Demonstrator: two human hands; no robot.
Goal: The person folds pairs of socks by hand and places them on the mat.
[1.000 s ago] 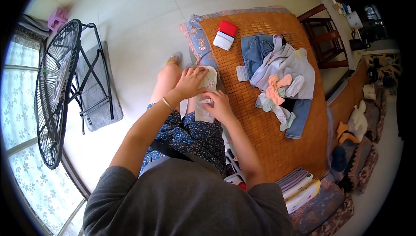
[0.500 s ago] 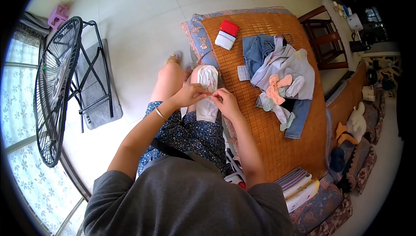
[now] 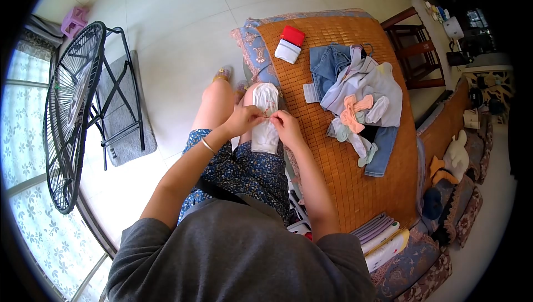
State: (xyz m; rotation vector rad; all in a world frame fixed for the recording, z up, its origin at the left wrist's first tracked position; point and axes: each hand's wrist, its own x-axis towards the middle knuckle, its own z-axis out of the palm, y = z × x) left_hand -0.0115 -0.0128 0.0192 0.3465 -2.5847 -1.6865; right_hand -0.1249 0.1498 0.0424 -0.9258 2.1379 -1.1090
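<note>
A white cloth item with a faint print (image 3: pixel 265 135) lies lengthwise over the thigh and knee on the right. Above it my left hand (image 3: pixel 247 120) and my right hand (image 3: pixel 286 127) meet, fingertips pinched together. Whatever is between the fingertips is too small to make out. Right of the hands, on the woven mat (image 3: pixel 327 169), is a loose heap of clothes: a pale grey garment (image 3: pixel 363 82), blue jeans (image 3: pixel 383 155), peach socks (image 3: pixel 351 114) and white socks (image 3: pixel 378 110).
A red folded item (image 3: pixel 293 36) and a white one (image 3: pixel 287 51) lie at the mat's far end. Folded cloths (image 3: pixel 383 241) are stacked at its near edge. A black round-framed chair (image 3: pixel 75 116) stands at left, a wooden chair (image 3: pixel 416 49) at back right.
Both hands have lifted from the white cloth, where they lay spread over it, and come together with pinched fingers. Over the last half second they have barely moved.
</note>
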